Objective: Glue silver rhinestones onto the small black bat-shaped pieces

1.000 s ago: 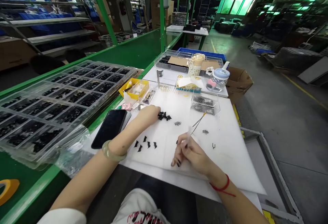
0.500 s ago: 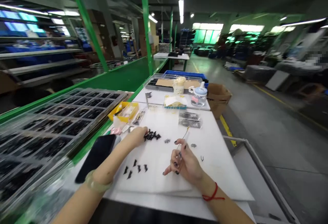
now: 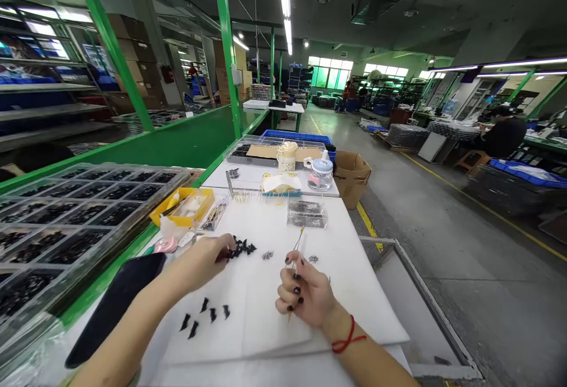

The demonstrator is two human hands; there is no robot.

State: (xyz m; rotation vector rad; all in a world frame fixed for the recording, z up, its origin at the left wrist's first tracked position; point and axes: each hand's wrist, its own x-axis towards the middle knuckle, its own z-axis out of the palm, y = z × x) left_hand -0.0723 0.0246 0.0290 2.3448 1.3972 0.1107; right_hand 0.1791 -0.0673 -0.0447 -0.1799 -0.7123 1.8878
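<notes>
One pile of black pieces [image 3: 244, 247], just left of lower centre, best picked singly, I'd judge; left hand [image 3: 207, 262] at its edge, grip impossible to tell; right hand [image 3: 306, 292], lower centre, gripping a slim tool [image 3: 298, 241].

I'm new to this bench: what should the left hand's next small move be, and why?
The left hand should probably draw one piece from the black pile toward the five spaced-out black pieces: its fingertips are at the pile's edge, while the right hand holds a thin yellow-tipped tool.
</notes>
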